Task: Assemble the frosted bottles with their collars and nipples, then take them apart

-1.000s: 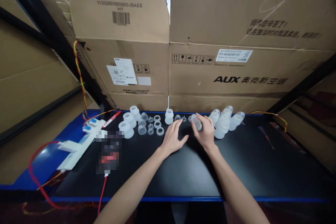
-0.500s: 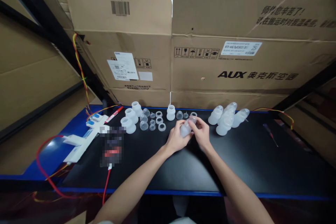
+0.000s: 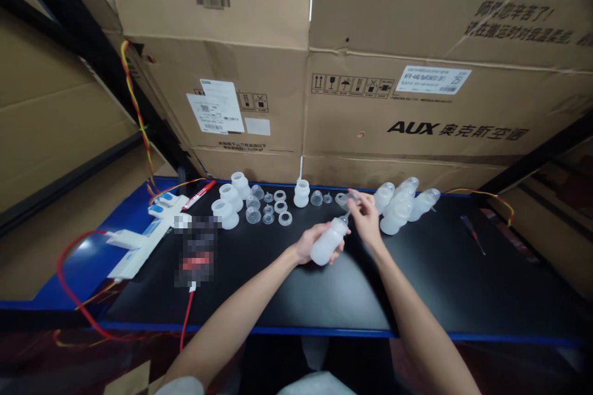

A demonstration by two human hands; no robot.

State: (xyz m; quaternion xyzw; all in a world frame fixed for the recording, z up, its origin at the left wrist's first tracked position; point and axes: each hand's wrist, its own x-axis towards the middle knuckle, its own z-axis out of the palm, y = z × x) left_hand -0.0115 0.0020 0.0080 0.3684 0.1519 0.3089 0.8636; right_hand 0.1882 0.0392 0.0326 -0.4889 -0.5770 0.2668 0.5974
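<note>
Head camera, looking forward-down, close over black table (image 3: 445,284).

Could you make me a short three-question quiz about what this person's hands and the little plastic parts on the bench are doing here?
1. True or false: the left hand grips a translucent bottle held above the black mat.
2. What does the right hand pinch? A. a red marker B. a clear cap C. a screwdriver
3. Fill in: the cluster of assembled bottles stands to the ____ of the right hand.

Key
1. True.
2. B; the red marker lies far left, and the screwdriver lies far right, both untouched.
3. Right.
</note>
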